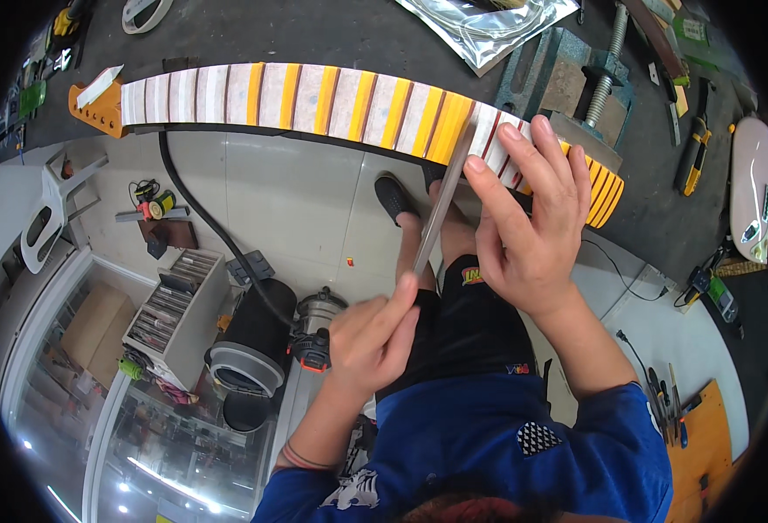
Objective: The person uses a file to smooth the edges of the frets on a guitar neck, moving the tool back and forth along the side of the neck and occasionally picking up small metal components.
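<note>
A guitar neck point(305, 96) lies across the dark bench, its frets showing between strips of white and yellow masking tape. Its orange wooden headstock point(96, 109), with a row of holes, points left. My left hand point(371, 336) is closed around the lower end of a slim metal file point(441, 218), which slants up so its far end meets the taped fretboard right of the middle. My right hand point(536, 218) spreads over the right part of the neck, fingers stretched out, the fingertip nearest the file close beside it. Whether that fingertip touches the file I cannot tell.
Behind the neck's right end stands a vise point(532, 74). A clear bag point(497, 35) of coiled wire lies at the back. Farther right are a yellow-black utility knife point(696, 148) and a pink rounded object point(754, 183). A black hose point(197, 209) hangs below the bench near a bin point(249, 357).
</note>
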Demonstrator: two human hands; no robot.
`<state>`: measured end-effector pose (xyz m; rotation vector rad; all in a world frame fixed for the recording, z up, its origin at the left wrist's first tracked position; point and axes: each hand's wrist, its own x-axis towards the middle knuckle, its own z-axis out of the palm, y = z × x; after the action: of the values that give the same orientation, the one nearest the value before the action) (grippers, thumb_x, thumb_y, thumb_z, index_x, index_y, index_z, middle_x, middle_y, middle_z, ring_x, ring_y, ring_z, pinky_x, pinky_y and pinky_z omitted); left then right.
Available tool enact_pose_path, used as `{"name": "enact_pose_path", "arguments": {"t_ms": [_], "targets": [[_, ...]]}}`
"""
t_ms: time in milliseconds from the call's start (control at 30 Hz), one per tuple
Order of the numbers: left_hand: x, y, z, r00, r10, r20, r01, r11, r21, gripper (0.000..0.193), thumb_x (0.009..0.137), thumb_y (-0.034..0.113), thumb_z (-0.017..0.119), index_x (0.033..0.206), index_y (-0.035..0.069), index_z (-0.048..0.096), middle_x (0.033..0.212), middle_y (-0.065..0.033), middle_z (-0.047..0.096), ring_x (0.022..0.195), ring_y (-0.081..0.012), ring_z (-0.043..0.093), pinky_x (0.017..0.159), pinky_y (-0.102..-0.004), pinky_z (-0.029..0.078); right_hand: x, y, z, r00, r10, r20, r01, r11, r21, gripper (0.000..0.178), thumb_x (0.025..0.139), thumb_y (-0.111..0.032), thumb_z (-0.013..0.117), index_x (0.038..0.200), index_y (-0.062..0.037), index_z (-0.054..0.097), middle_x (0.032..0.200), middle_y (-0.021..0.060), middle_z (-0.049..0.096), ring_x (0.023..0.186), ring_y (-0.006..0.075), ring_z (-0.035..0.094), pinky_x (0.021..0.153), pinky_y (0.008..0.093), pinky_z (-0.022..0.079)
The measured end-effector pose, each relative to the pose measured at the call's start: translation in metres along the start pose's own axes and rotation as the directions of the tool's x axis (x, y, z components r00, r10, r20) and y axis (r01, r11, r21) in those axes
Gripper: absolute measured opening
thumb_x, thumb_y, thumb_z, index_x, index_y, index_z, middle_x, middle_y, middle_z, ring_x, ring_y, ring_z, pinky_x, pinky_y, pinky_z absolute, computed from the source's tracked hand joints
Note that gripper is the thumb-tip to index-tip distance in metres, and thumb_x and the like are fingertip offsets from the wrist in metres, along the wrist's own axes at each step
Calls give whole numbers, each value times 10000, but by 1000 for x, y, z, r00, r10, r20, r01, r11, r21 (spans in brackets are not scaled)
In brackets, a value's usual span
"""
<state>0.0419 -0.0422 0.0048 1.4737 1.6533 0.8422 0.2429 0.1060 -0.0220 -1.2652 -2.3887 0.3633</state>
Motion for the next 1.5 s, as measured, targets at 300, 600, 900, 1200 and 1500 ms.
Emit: {"name": "enact_pose_path", "arguments": {"t_ms": [300, 600, 900, 1200, 1500], "targets": [[43, 2, 16, 990, 72, -122, -79, 995, -55, 578, 917, -66, 789, 1484, 11, 709, 749, -104, 675, 566, -244, 620, 574, -392, 515, -1, 1, 0, 1000, 7, 8, -7, 1000, 0, 594, 852, -150, 816, 1436, -240, 753, 1588, 99, 625, 1528, 363, 543, 1306, 568, 259], [93, 11, 17, 988, 104, -116, -102, 994, 26, 630, 901, -42, 816, 1515, 25, 689, 674, -73, 574, 516, -236, 554, 542, -389, 489, 0, -3, 2, 1000, 14, 16, -14, 1000, 2, 564, 865, -180, 816, 1422, -245, 762, 1582, 94, 628, 1527, 363, 540, 1308, 564, 254], [0, 5, -1, 999, 36, -36, -32, 996, 86, 604, 895, -45, 820, 1484, 38, 718, 664, -83, 591, 519, -216, 568, 527, -375, 472, 0, -1, -2, 1000, 19, 21, -18, 999, -26, 580, 846, -178, 828, 1419, -248, 764, 1571, 90, 635, 1521, 359, 543, 1307, 558, 258], [55, 5, 17, 988, 102, -112, -97, 994, 49, 600, 903, -49, 810, 1488, 37, 714, 686, -83, 605, 514, -228, 557, 531, -373, 475, -1, -1, 2, 1000, 12, -12, -12, 1000, -18, 578, 844, -205, 827, 1417, -250, 764, 1560, 94, 642, 1517, 354, 551, 1311, 549, 257], [73, 5, 19, 985, 112, -131, -105, 993, 58, 617, 906, -26, 817, 1507, 57, 706, 654, -63, 542, 516, -228, 549, 529, -382, 475, 1, -3, 4, 1000, 15, 7, -14, 1000, -25, 577, 846, -191, 823, 1417, -251, 764, 1560, 90, 640, 1516, 350, 552, 1313, 546, 253]]}}
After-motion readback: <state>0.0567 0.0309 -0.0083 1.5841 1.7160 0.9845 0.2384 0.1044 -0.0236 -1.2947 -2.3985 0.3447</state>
